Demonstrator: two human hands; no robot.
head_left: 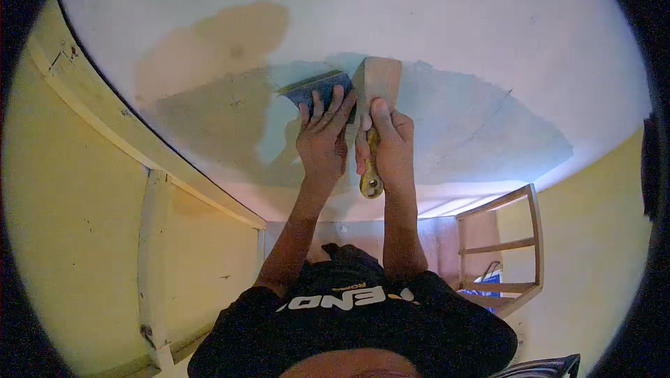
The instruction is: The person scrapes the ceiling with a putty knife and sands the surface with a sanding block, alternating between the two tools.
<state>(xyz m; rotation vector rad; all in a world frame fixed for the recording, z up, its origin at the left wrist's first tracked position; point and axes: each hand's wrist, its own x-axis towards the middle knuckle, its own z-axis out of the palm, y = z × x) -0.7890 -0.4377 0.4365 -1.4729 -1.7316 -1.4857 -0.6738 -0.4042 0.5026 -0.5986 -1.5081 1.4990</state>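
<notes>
The right hand's (396, 144) grip is closing around the scraper (382, 81), its thumb lying along the tool where the yellow handle (371, 179) is meeting the blade, likely for steering it; the left hand's (322, 144) grip is holding a dark blue plate (307, 93), fingers spreading over its face, seemingly to keep it flat and steady. Both tools are sitting side by side in front of the grey-green patch (488, 116) on the pale surface (349, 8), though whether either is touching it, I cannot tell
</notes>
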